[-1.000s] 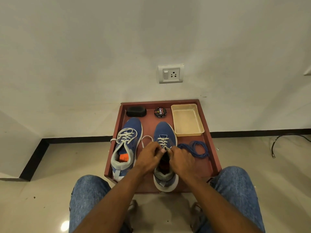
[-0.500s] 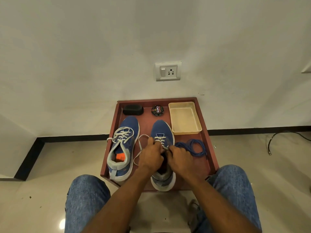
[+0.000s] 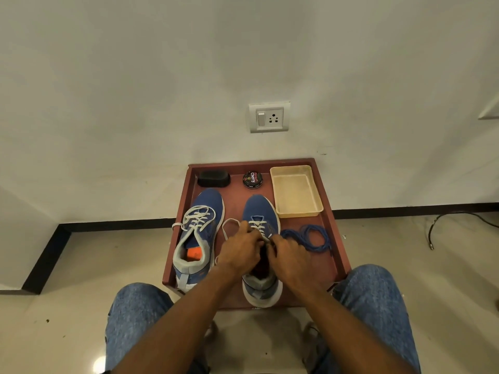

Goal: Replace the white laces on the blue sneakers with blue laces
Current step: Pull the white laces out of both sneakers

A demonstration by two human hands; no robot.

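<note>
Two blue sneakers stand side by side on a reddish-brown tray (image 3: 328,211). The left sneaker (image 3: 198,236) keeps its white lace fully threaded. Over the tongue of the right sneaker (image 3: 260,211) both my hands work. My left hand (image 3: 239,251) pinches the white lace (image 3: 229,224), which loops out to the left of the shoe. On the shoe's right side, my right hand (image 3: 290,255) has its fingers curled at the lace near the eyelets. A coil of blue laces (image 3: 310,237) lies on the tray right of that shoe.
At the tray's back stand a black shoe brush (image 3: 213,178), a round polish tin (image 3: 252,180) and an empty cream plastic tray (image 3: 295,191). A wall with a socket (image 3: 269,117) rises right behind. My knees in jeans flank the tray's near edge. A dark cable (image 3: 453,220) lies on the floor right.
The view has shifted slightly. My hands have moved a little forward along the right sneaker's lacing, and the loose white loop at its left has grown.
</note>
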